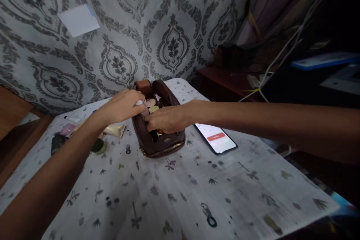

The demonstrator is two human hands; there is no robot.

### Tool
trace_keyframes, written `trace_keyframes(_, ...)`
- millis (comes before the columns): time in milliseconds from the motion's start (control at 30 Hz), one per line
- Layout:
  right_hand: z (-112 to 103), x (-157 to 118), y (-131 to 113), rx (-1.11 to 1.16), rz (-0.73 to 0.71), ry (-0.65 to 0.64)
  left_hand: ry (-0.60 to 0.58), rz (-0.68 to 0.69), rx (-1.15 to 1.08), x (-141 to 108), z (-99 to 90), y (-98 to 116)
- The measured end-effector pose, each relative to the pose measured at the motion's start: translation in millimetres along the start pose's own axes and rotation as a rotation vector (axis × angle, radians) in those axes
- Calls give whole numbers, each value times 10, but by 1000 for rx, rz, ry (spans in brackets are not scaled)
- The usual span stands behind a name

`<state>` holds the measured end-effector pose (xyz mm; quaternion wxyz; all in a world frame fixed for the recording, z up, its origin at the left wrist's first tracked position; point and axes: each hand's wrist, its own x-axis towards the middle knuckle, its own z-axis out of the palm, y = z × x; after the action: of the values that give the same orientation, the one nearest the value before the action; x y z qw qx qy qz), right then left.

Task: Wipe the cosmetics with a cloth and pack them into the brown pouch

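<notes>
- Two bare hands met at a brown bag, which stood unzipped on a cloth-covered table before a patterned wall.
- The left hand reached over the bag's left rim, fingers bent beside a white-tipped bottle; whether they gripped the bottle, the rim or neither could not be told.
- The right hand, arriving from the opposite side, dipped into the bag's mouth with its fingertips hidden; what it held, if anything, could not be told.
- Small items crowded the bag, among them a round pinkish piece and a pale yellow one.
- The step in hand appeared to be handling the contents inside the bag, both hands working at its opening.
- The next move seemed to call for a steady bag and a clear path for the right fingers among the tightly packed pieces, since the sides looked soft enough to fold.
- A lit phone lay face up to the bag's right, partly covered by the right forearm.
- On the left, a gold tube and a green jar lay near the left forearm.
</notes>
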<state>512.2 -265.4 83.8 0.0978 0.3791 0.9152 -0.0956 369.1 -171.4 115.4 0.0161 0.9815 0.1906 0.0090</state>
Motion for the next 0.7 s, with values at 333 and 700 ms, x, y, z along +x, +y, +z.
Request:
trace_keyframes(333,96,53,143,162,-70,34,-16,-11,-10,-15,-8,-17)
trace_keyframes(700,53,24,56,148,-18,61,-31,-11,21,-23,-15,-12)
